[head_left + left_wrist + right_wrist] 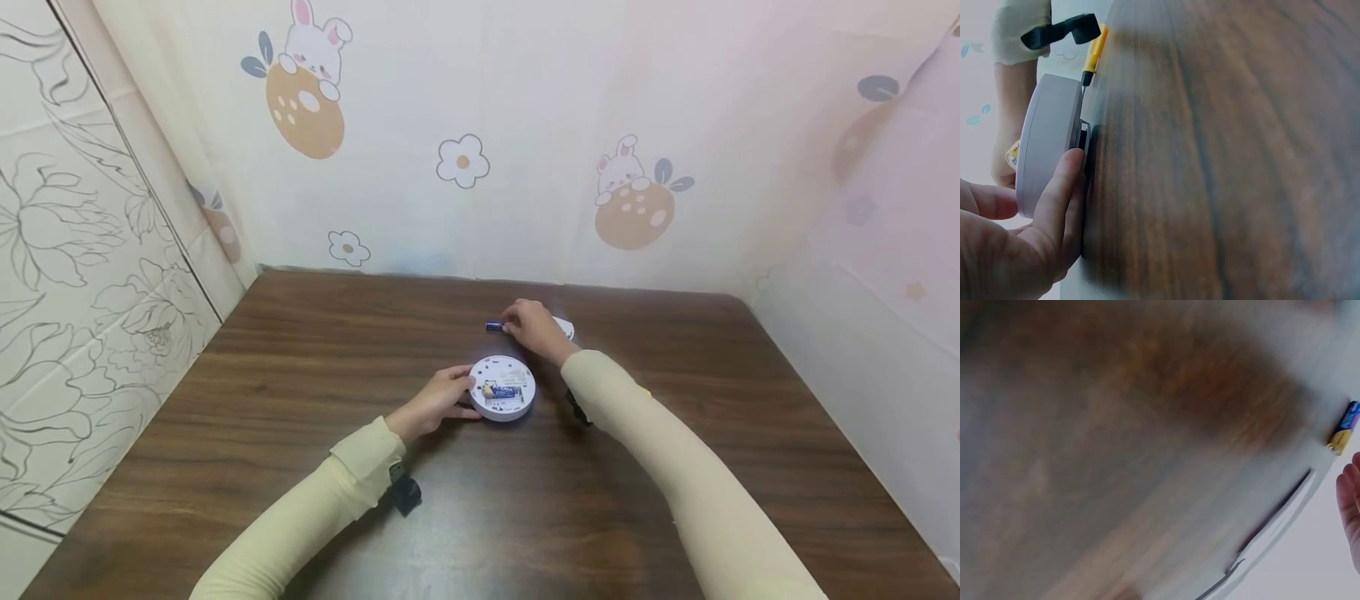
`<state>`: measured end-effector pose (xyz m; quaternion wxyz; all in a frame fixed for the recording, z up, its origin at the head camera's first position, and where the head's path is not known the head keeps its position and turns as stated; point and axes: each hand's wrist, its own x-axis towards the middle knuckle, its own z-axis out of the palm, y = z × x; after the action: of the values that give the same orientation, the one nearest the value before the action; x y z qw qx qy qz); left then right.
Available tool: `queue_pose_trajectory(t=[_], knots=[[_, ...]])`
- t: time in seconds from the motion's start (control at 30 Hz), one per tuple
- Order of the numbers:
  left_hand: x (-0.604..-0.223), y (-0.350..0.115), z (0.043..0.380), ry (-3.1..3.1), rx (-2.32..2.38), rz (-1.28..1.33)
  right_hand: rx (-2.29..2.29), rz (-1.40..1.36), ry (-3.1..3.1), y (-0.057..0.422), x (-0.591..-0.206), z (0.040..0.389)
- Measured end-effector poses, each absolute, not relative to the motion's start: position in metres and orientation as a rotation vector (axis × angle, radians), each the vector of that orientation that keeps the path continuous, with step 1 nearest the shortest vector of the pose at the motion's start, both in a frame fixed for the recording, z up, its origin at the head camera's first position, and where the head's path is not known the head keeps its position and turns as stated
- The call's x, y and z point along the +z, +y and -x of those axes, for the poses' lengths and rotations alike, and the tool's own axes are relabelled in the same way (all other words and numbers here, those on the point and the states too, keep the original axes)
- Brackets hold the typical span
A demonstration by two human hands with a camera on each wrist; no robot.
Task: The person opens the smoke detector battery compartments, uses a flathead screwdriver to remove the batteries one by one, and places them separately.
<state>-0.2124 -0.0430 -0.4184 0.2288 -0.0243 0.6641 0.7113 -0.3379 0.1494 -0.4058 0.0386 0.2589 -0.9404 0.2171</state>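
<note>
A round white device point(487, 408), like a smoke alarm with its back up, shows a blue-and-yellow battery point(504, 391) on it. My left hand point(435, 400) grips its left rim, thumb on the side and fingers low near its base. Farther back, a second blue battery point(493, 326) lies on the table point(337, 350). My right hand point(536, 327) reaches over that battery's right end. In the right wrist view, the battery point(1344, 428) shows its yellow end, with a small gap between it and the fingers point(1349, 494); the thumb is out of view there.
A white part point(565, 327) lies behind my right hand, mostly hidden by it. A yellow-handled screwdriver point(1095, 50) rests on the table beyond the device; my right sleeve covers most of it in the head view. A patterned curtain point(525, 208) borders the table's back edge.
</note>
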Motion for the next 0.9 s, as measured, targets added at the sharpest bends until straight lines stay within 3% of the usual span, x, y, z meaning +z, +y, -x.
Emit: queue_pose_trajectory(t=[0.9], knots=[[-0.416, -0.045, 0.213, 1.853, 1.903, 0.067, 0.937, -1.011, -2.727, 0.156, -0.379, 0.264]])
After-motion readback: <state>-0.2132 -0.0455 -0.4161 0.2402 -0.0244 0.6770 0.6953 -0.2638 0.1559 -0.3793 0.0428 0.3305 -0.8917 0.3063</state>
